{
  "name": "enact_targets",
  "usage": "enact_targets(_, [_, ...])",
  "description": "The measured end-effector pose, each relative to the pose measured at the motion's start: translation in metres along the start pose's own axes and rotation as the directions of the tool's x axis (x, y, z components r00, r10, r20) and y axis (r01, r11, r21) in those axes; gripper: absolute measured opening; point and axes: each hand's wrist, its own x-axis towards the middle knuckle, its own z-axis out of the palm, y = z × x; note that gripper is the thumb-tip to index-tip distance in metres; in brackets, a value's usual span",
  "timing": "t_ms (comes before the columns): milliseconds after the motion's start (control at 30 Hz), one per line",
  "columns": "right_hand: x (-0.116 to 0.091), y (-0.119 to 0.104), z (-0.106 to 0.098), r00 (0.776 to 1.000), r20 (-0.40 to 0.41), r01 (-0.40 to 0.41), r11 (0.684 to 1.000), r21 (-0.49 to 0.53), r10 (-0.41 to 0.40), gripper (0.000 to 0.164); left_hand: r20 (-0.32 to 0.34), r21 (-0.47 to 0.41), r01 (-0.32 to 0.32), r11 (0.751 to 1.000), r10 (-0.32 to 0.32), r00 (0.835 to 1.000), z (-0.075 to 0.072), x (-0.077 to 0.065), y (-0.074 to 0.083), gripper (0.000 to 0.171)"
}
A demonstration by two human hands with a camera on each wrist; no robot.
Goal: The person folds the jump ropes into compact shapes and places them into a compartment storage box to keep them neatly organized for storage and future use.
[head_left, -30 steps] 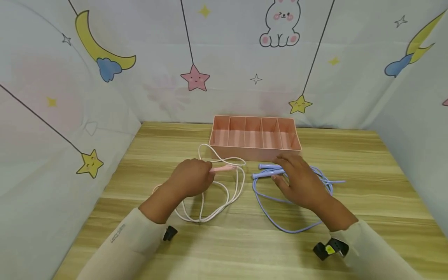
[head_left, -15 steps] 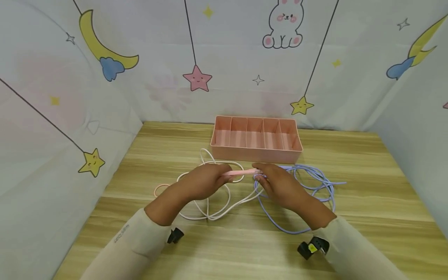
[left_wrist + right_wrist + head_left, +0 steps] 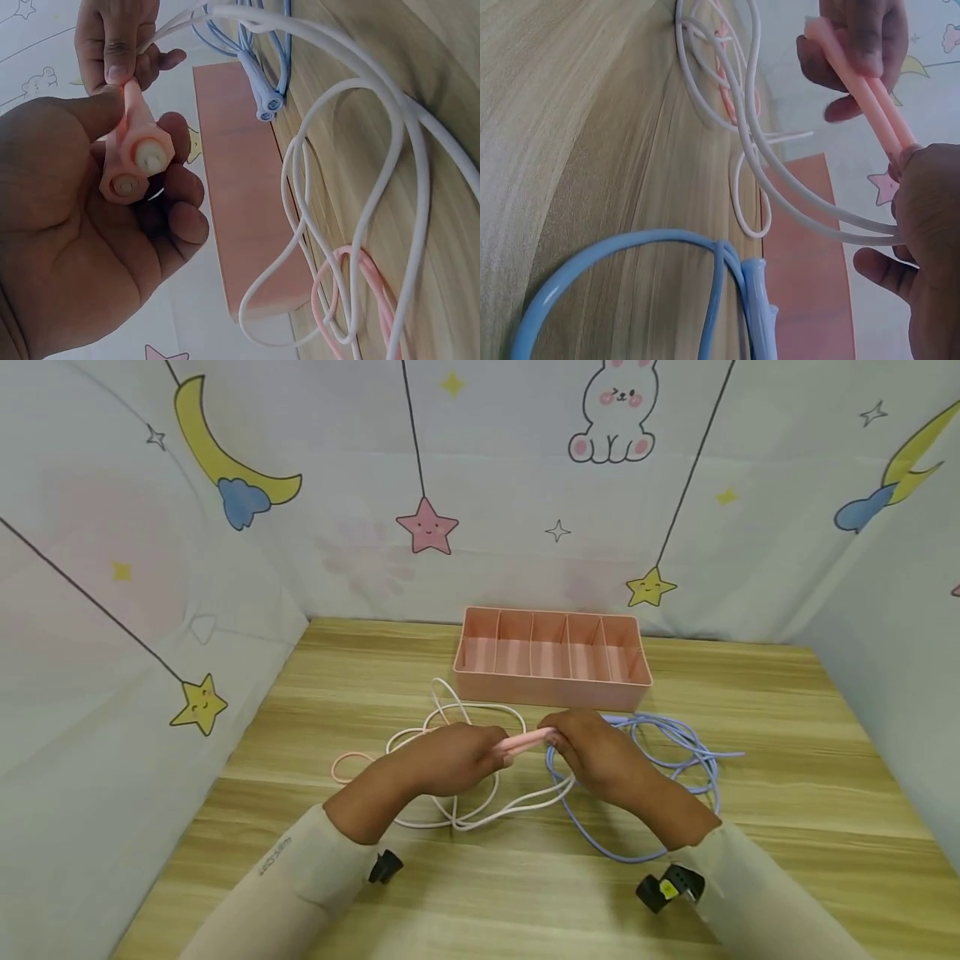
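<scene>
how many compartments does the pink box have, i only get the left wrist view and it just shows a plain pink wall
Observer: Five in one row; the head view looks into the pink box from above.
Operator: ok, and how far does the blue rope go, i lose it at the top of my picture
Observer: In the head view it spreads out past the right hand, with a straight stretch jutting from the coil on the person's right.
Operator: anything on the right sleeve
Observer: Yes, by its cuff the head view shows a black device with a yellow patch.
</scene>
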Motion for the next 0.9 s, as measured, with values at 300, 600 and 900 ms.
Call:
enact_targets(300, [0.001,-0.004,-0.007,1.000,-0.012,-0.028,0.999,0.025,0.028,0.028,0.065,-0.073,0.047,0.996,-0.042,0.997,-0.002,-0.002,-0.001,0.011])
enact_targets(600, [-0.001,-0.005,-0.006,0.982,-0.036,-0.183,0.982,0.053,0.186,0.005,-0.002,-0.317,-0.020,0.948,0.020,1.000,-0.001,-0.002,-0.003,0.032])
enact_targets(900, [0.001,-0.011,0.011,0.980,-0.024,-0.195,0.975,0.104,0.199,0.016,-0.167,-0.499,-0.116,0.859,0.036,0.985,0.010,0.010,0.008,0.030])
